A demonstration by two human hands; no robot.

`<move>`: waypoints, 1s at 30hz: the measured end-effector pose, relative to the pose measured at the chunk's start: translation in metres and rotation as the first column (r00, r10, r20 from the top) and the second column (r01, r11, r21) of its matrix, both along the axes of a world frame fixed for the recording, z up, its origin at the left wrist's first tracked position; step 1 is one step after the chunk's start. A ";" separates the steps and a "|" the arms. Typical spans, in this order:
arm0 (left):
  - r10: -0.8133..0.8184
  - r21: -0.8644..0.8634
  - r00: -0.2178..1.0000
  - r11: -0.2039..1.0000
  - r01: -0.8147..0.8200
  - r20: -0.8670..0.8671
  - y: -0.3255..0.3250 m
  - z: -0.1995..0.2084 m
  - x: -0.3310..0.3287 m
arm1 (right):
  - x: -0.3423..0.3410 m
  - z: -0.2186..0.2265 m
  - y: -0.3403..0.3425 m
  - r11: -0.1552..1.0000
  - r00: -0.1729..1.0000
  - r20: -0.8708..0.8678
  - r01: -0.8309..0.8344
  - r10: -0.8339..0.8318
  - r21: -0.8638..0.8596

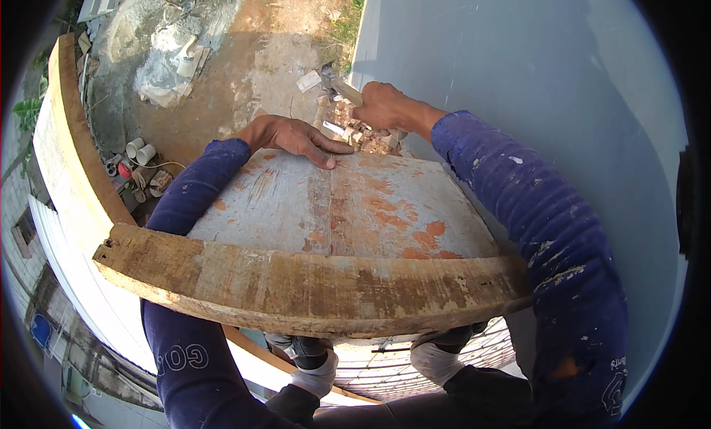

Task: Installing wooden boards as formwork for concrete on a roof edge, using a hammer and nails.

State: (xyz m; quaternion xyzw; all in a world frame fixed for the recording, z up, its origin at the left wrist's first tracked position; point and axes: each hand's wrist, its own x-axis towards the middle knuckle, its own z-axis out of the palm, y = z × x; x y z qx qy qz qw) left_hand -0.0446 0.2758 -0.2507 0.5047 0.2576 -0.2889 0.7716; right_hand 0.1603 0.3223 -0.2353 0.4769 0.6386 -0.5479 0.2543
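Observation:
My right hand [381,107] is closed around the wooden handle of a hammer [346,91]. The grey hammer head points away to the far left, raised above the far edge of a weathered grey panel [289,199] with orange-brown patches. On that far edge rests my left hand [292,138], its thumb and forefinger stretched out and apart along the panel. Its other fingers are partly hidden, and nothing shows between the thumb and forefinger. A thick wooden beam [311,281] crosses the panel's near side, between my two forearms.
A tall blue-grey wall [533,74] rises close on the right. Another timber [78,148] runs along the left. Far below lie bare ground, a grey cement heap [159,70], white buckets [141,151] and rubble. My feet show beneath the beam, above a metal grid [378,370].

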 end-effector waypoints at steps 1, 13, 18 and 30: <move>0.004 0.012 0.999 1.000 -0.004 0.033 -0.003 -0.004 -0.001 | 0.000 0.005 0.011 0.997 0.998 0.023 -0.058 0.059 -0.049; 0.038 -0.053 0.998 0.998 -0.035 0.045 -0.008 -0.005 -0.009 | -0.011 0.084 0.040 0.930 0.941 0.196 -0.210 0.276 -0.302; 0.004 -0.002 0.998 1.000 -0.004 0.057 -0.001 -0.004 0.004 | 0.008 0.059 0.007 0.928 0.931 0.117 -0.320 0.345 -0.189; 0.006 -0.064 1.000 0.998 -0.006 0.005 -0.002 -0.001 -0.006 | -0.009 0.067 -0.026 0.932 0.926 0.126 -0.344 0.357 -0.115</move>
